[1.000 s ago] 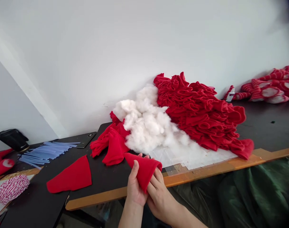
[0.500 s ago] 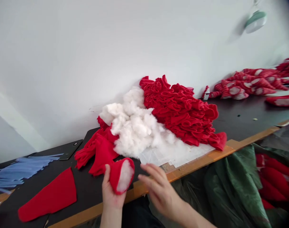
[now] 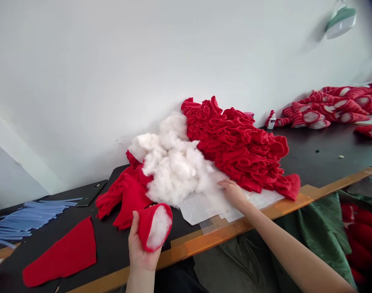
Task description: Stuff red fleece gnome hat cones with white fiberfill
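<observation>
My left hand [image 3: 139, 246] grips a red felt cone [image 3: 149, 228] near the table's front edge. Its open mouth faces up and shows white fibre stuffing [image 3: 155, 227] packed inside. My right hand [image 3: 233, 193] is stretched out to the far side, with its fingers resting on the edge of a large heap of white fibre stuffing [image 3: 173, 162]. The heap lies on a translucent plastic sheet [image 3: 198, 209], next to a tall pile of ruffled red felt pieces [image 3: 235, 142]. More loose red felt [image 3: 131, 197] lies at the heap's left side.
A flat red felt piece [image 3: 60, 254] and blue strips [image 3: 30, 221] lie on the black table [image 3: 320, 158], which has an orange wooden edge [image 3: 186, 248]. Red-and-white striped stuffed pieces [image 3: 326, 110] lie at back right. A green plastic sheet [image 3: 296, 240] hangs below the edge.
My right hand has moved from beside the cone out onto the stuffing heap. My left hand still holds the cone, now with its stuffed mouth up. The view has swung slightly.
</observation>
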`<state>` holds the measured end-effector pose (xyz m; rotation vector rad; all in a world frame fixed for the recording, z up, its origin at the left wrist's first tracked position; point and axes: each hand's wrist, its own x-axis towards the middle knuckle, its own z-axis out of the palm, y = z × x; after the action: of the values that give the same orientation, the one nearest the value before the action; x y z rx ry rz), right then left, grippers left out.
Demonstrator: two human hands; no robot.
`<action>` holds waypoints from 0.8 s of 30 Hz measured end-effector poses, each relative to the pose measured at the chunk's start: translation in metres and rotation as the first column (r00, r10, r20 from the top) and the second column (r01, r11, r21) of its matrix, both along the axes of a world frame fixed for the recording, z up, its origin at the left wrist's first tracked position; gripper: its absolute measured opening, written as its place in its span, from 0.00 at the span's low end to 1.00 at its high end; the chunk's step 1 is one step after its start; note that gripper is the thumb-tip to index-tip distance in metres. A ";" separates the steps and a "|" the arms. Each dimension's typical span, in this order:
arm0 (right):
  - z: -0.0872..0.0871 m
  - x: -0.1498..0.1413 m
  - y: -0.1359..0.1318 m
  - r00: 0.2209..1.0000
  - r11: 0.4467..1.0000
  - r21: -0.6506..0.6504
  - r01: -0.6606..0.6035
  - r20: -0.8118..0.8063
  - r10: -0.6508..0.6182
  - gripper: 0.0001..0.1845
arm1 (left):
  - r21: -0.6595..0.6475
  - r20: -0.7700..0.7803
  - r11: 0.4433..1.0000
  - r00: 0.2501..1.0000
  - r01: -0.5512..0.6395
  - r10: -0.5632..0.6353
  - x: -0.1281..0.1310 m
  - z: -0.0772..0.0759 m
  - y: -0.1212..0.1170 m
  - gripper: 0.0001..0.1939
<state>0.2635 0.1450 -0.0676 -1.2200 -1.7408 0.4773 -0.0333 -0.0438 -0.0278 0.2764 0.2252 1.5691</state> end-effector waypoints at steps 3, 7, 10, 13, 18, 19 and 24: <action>0.000 0.008 -0.002 0.975 0.998 -0.037 0.042 -0.216 -0.049 0.09 | -0.052 0.010 0.999 1.000 0.000 0.001 0.003 0.004 0.006 0.18; 0.005 0.012 -0.006 0.886 0.996 -0.077 0.053 -0.456 -0.083 0.18 | -0.099 0.040 0.994 0.999 0.036 -0.032 0.011 0.007 0.016 0.18; 0.009 0.010 -0.008 0.859 0.995 -0.085 0.053 -0.503 -0.089 0.23 | -0.101 0.032 0.994 0.999 0.028 -0.025 0.016 0.008 0.019 0.17; 0.012 0.009 -0.006 0.889 0.992 -0.085 0.097 -0.441 -0.125 0.20 | -0.184 0.014 0.982 0.999 -0.045 0.048 0.021 0.014 0.019 0.16; 0.014 0.015 0.001 0.966 0.973 -0.036 0.228 -0.118 -0.231 0.19 | -0.262 -0.011 0.960 0.995 -0.095 0.095 0.028 0.027 0.017 0.17; 0.013 0.017 0.000 0.971 0.971 -0.030 0.236 -0.041 -0.237 0.19 | -0.244 -0.015 0.965 0.996 -0.090 0.090 0.027 0.028 0.016 0.17; -0.003 0.027 -0.021 0.964 0.988 -0.054 0.146 0.232 -0.129 0.12 | -0.225 0.009 0.970 0.995 -0.095 0.099 0.023 0.027 0.016 0.16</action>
<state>0.2908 0.1243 -0.0710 -1.4841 -1.8266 0.3289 -0.0098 -0.0283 -0.0007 0.0731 0.4022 1.6259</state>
